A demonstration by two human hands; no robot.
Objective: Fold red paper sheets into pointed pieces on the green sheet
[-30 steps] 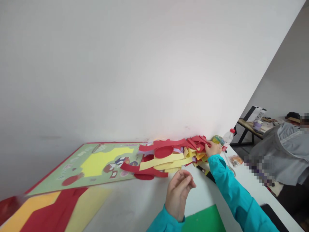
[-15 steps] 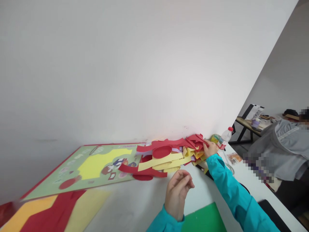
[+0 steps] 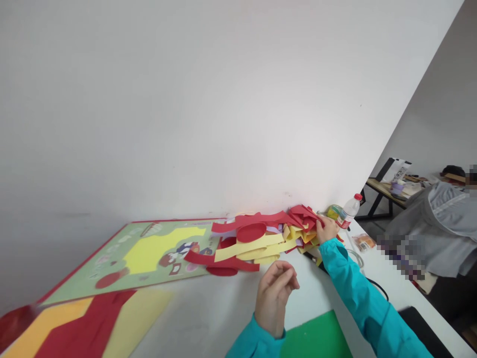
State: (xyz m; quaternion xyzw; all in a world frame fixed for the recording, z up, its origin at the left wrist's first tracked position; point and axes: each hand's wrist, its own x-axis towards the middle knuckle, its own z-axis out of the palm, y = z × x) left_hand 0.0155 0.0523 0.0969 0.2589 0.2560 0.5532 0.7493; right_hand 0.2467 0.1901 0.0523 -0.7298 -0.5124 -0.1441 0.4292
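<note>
Touches the right end of a heap of red and yellow paper strips (image 3: 252,232) with the right hand (image 3: 328,230), just beside 1 red-capped bottle (image 3: 349,213), and holds the left hand (image 3: 274,296) loosely curled above the white table (image 3: 219,308), near a green sheet (image 3: 316,335). Shows, toward the left, a red-edged board (image 3: 121,246) bearing a yellow patch (image 3: 164,248) and partly covered by the strips, with orange, red and pale-yellow paper (image 3: 89,320) lying nearer the camera. Includes, beyond the table at far right, 1 person in grey (image 3: 432,228) near another table (image 3: 383,188) strewn with items.
</note>
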